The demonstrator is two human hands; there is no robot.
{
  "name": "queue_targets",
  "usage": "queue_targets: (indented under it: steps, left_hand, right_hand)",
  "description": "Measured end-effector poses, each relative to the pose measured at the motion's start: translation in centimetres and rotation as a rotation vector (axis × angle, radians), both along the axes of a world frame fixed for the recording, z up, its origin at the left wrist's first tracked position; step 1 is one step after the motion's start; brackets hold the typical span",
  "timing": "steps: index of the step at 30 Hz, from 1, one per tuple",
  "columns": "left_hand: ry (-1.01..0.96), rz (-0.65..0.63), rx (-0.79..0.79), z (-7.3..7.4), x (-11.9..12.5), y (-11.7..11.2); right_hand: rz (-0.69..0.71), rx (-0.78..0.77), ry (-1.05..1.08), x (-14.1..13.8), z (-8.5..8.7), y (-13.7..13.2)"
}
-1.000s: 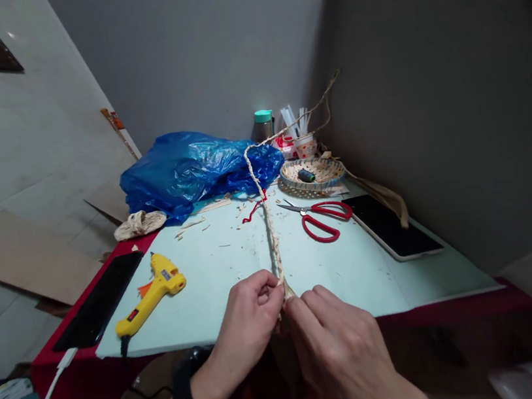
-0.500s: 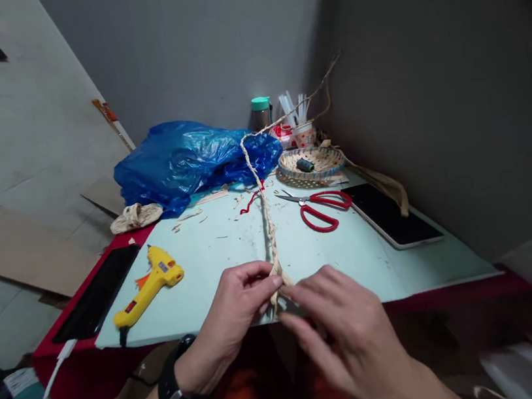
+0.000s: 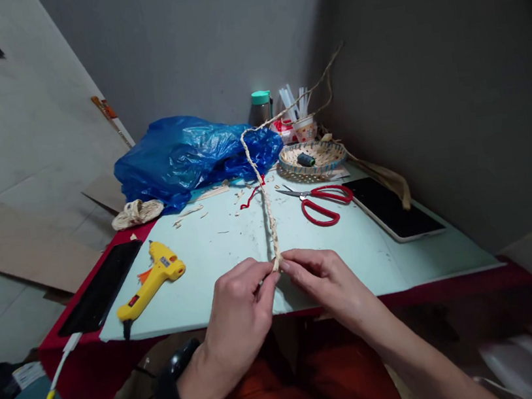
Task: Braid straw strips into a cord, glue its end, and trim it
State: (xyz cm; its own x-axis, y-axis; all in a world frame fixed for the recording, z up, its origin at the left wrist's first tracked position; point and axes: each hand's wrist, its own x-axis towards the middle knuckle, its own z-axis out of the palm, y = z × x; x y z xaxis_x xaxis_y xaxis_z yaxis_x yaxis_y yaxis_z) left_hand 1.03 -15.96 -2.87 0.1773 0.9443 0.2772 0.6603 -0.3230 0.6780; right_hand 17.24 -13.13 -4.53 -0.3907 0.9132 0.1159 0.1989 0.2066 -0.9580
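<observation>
A pale braided fibre cord (image 3: 272,225) runs from my fingers up the middle of the table, past the blue bag and on toward the back right. Its near end is pinched between the thumb and fingers of my left hand (image 3: 244,295), which has a black watch on the wrist. My right hand (image 3: 329,280) pinches the same end from the other side, its fingertips almost against the left ones. The loose strands below the braid are mostly hidden by my hands. Right of the cord lie scissors with red handles (image 3: 319,204), beside a short red string (image 3: 250,196).
A yellow glue gun (image 3: 153,278) and a black phone-like slab (image 3: 103,288) lie left. A blue plastic bag (image 3: 185,155) fills the back. A woven basket (image 3: 336,156) holds a dark thread spool (image 3: 306,159). A black-screened tablet (image 3: 391,208) lies right; a bottle (image 3: 262,107) stands behind.
My right hand was open-fingered and blurred beside the cord's end; now it pinches it. My left hand has turned slightly, and both hands meet at the braid's end.
</observation>
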Motion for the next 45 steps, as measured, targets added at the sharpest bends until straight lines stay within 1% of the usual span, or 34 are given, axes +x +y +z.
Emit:
queue_targets:
  steps: [2, 5, 9, 11, 13, 15, 17, 19, 21, 22, 23, 24, 25, 26, 27, 28, 29, 30, 31, 32, 35, 39, 42, 45]
  left_hand:
    - [0.138, 0.005, 0.144, -0.3, -0.1, -0.3]
    - [0.305, 0.027, 0.302, -0.4, -0.2, -0.6]
    - [0.456, 0.049, 0.492, -0.7, 0.5, -1.3]
    - [0.502, 0.045, 0.594, -1.3, 1.2, -1.7]
    - [0.539, 0.03, 0.679, -2.1, 1.9, -2.0]
    - [0.564, 0.021, 0.729, -2.8, 2.4, -2.2]
    - [0.538, 0.007, 0.727, -3.0, 2.6, -2.5]
    - [0.411, -0.048, 0.662, -2.6, 2.3, -2.7]
    - [0.2, -0.088, 0.547, -1.6, 1.8, -2.7]
    - [0.097, -0.071, 0.478, -1.0, 1.4, -2.5]
    - [0.012, 0.008, 0.412, -0.4, 1.1, -2.1]
    - [-0.048, 0.081, 0.305, 0.0, 0.8, -1.6]
    - [-0.12, 0.128, 0.134, 0.4, 0.5, -0.9]
    - [-0.238, 0.097, -0.075, 0.6, 0.4, -0.1]
    - [-0.363, -0.013, -0.296, 0.7, 0.3, 0.7]
    - [-0.468, -0.149, -0.476, 0.6, 0.2, 1.4]
    - [-0.546, -0.229, -0.589, 0.5, 0.3, 2.0]
    - [-0.61, -0.283, -0.661, 0.3, 0.3, 2.5]
    - [-0.653, -0.313, -0.7, 0.1, 0.3, 2.8]
    - [-0.678, -0.312, -0.713, -0.1, 0.4, 2.9]
    - [-0.706, -0.253, -0.724, -0.4, 0.2, 2.8]
    - [-0.775, -0.166, -0.753, -0.2, 0.0, 2.2]
    - [-0.804, -0.109, -0.794, 0.0, 0.0, 2.0]
    - [-0.758, -0.106, -0.8, 0.2, 0.1, 2.0]
  right_hand:
    - [-0.08, 0.061, -0.053, -0.3, 0.0, -0.5]
    - [-0.166, 0.124, -0.095, -0.9, -0.4, -1.2]
    - [-0.182, 0.166, -0.112, -1.2, -0.8, -1.6]
    - [-0.152, 0.126, -0.084, -1.0, -0.7, -1.4]
    - [-0.089, 0.064, -0.04, -0.6, -0.4, -1.2]
    - [-0.028, -0.008, 0.019, -0.2, -0.1, -0.9]
    - [-0.012, -0.079, 0.087, 0.1, -0.1, -0.7]
    - [-0.03, -0.118, 0.124, 0.2, -0.2, -0.6]
    - [-0.037, -0.101, 0.124, 0.1, -0.3, -0.7]
    - [-0.03, -0.078, 0.115, 0.1, -0.4, -0.8]
    - [-0.017, -0.055, 0.102, 0.1, -0.4, -0.8]
    - [-0.004, -0.037, 0.092, 0.2, -0.3, -0.9]
    - [0.009, -0.026, 0.085, 0.2, -0.3, -0.9]
    - [0.017, -0.015, 0.078, 0.2, -0.2, -0.9]
    - [0.025, -0.003, 0.07, 0.3, -0.2, -1.0]
    - [0.028, 0.01, 0.06, 0.4, -0.1, -1.0]
    - [0.031, 0.025, 0.046, 0.5, -0.1, -1.0]
    - [0.033, 0.038, 0.028, 0.5, -0.1, -1.0]
    - [0.036, 0.05, 0.008, 0.6, -0.1, -1.0]
    - [0.037, 0.056, -0.014, 0.8, -0.1, -1.0]
    - [0.055, 0.066, -0.077, 1.0, -0.1, -1.3]
    - [0.074, 0.096, -0.177, 0.8, 0.3, -1.9]
    - [0.021, 0.138, -0.366, 0.2, 0.5, -2.3]
    - [-0.018, 0.204, -0.624, -0.3, 0.5, -2.8]
